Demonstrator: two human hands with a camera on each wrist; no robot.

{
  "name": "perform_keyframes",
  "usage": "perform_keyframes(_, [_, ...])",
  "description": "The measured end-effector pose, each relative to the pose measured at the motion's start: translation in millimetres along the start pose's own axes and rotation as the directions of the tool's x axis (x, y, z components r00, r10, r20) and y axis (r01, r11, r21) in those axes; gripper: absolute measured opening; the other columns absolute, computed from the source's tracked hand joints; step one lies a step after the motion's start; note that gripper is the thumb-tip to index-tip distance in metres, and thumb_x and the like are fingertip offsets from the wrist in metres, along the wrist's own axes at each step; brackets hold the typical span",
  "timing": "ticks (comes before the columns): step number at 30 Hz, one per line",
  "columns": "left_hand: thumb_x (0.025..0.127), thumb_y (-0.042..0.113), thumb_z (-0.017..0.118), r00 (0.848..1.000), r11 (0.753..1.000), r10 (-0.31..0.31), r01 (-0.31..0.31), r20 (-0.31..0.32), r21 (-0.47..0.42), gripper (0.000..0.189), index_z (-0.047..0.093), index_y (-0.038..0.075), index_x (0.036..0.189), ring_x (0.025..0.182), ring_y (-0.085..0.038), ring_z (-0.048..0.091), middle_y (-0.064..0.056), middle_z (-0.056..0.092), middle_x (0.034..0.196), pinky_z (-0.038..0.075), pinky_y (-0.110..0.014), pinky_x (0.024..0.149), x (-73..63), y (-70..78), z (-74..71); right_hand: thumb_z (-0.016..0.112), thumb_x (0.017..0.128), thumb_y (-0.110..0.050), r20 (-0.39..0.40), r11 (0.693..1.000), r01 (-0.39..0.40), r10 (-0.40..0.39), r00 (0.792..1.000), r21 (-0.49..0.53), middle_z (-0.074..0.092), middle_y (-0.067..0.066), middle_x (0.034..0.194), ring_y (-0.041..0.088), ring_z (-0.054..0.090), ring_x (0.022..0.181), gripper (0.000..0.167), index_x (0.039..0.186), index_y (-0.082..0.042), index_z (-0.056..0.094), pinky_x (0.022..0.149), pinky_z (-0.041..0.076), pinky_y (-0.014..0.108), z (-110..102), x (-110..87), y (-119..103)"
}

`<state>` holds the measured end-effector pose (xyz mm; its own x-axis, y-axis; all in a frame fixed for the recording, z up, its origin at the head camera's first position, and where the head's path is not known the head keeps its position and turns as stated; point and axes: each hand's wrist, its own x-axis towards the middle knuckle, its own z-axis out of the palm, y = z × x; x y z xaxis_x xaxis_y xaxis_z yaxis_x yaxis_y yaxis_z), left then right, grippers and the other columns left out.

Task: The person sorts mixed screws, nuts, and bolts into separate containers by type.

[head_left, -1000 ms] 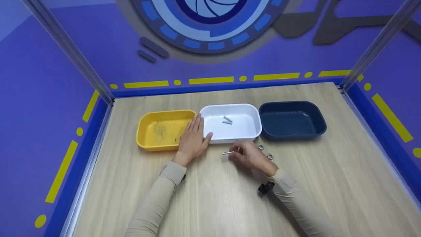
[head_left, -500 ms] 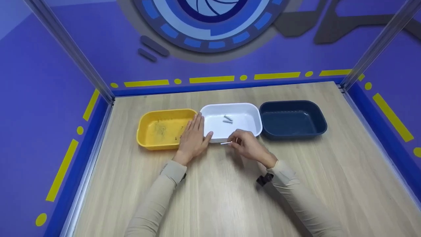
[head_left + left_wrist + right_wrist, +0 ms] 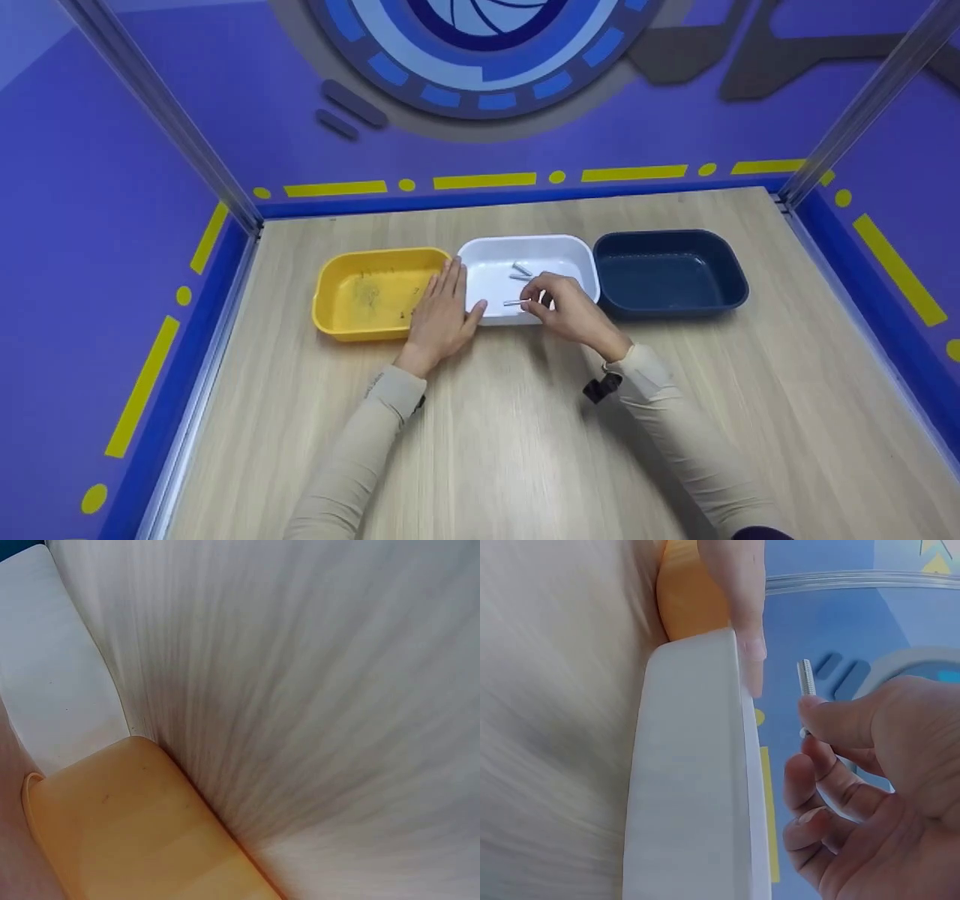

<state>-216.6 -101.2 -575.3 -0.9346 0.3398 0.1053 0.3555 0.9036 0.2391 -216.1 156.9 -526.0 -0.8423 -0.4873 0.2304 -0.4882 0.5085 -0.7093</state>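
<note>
My right hand (image 3: 570,309) pinches a small silver bolt (image 3: 514,303) between thumb and index finger, above the near part of the white tray (image 3: 480,317). Its threaded shank (image 3: 806,677) sticks out past the thumb in the right wrist view. Two similar bolts (image 3: 523,268) lie on the floor of that tray, close to my right fingertips. My left hand (image 3: 441,315) rests with straight fingers where the white tray meets the yellow tray (image 3: 324,300), thumb against the white tray's near side. Little of the left hand shows in its own wrist view.
A dark blue tray (image 3: 671,309) stands against the right side of the white one. All three trays form a row across the wooden table (image 3: 480,450). Dark marks and specks show on the yellow tray's floor. Printed panels (image 3: 480,150) and metal posts enclose the table.
My right hand has risen and moved forward with the bolt, from the table before the white tray to above it. Two nuts seen earlier beside it are now out of sight. The left hand stays put.
</note>
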Motion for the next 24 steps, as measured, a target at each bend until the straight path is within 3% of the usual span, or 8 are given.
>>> perform_keyframes(8, [0.113,0.056,0.029,1.0,1.0,0.007,-0.007,0.004,0.007,0.082,0.02,-0.005,0.168,0.167,-0.035,0.014,-0.021,0.015,0.178,0.017,-0.05,0.136,-0.7,0.8,-0.6,0.075,0.097,-0.003,-0.005,1.0,-0.007,0.007,1.0,-0.019,0.071,0.01,0.087,0.019,0.065,0.077,0.003,0.095,-0.002,0.074,0.072,0.06,0.05,-1.6,8.4,2.8])
perform_keyframes(18, [0.113,0.058,0.026,1.0,1.0,-0.002,0.002,0.013,0.015,0.083,0.018,-0.004,0.168,0.167,-0.034,0.012,-0.02,0.013,0.179,0.016,-0.049,0.136,0.0,-0.1,-0.5,0.075,0.097,-0.003,-0.029,0.998,-0.057,0.056,0.998,-0.023,0.073,0.012,0.09,0.018,0.065,0.078,0.005,0.1,0.001,0.077,0.071,0.053,0.025,-4.7,21.3,11.6])
perform_keyframes(24, [0.113,0.057,0.027,1.0,1.0,0.001,-0.001,0.015,0.006,0.083,0.018,-0.004,0.168,0.167,-0.034,0.012,-0.02,0.012,0.179,0.016,-0.05,0.136,-0.4,-0.9,-1.0,0.074,0.098,-0.003,-0.035,0.995,-0.095,0.095,0.995,-0.023,0.073,0.012,0.092,0.019,0.064,0.08,0.006,0.102,-0.001,0.078,0.071,0.051,0.025,-2.8,27.2,20.1])
